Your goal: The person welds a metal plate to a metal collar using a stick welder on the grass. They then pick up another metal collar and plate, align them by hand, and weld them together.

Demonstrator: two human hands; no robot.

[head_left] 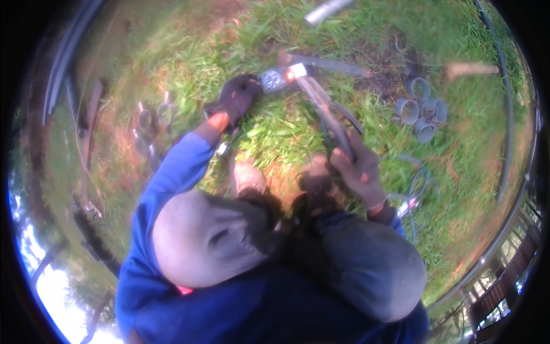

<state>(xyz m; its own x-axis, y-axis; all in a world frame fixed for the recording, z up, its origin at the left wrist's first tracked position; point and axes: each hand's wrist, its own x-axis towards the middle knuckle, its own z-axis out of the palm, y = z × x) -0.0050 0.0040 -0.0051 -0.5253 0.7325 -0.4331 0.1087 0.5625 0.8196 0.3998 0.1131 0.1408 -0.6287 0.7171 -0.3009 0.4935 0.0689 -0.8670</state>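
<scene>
My left hand [239, 96], in a dark glove, is closed on the near end of a short grey metal piece [272, 80], which looks like a cut of pipe. A bright white patch with an orange glow shows at that piece's right end. My right hand [360, 169] is wrapped round a long grey bar-like tool [327, 114]. Its far end slants up and left to the bright patch; blur hides whether they touch and what kind of tool it is. Beyond them, a grey bar [329, 63] lies on the grass.
Several short pipe pieces [408, 110] stand clustered on the right, with more [145, 119] on the left. A blue cable [420, 180] curls by my right wrist. A wooden-looking handle [472, 70] and a pale pipe [327, 10] lie farther out. My boots [249, 175] are below my hands.
</scene>
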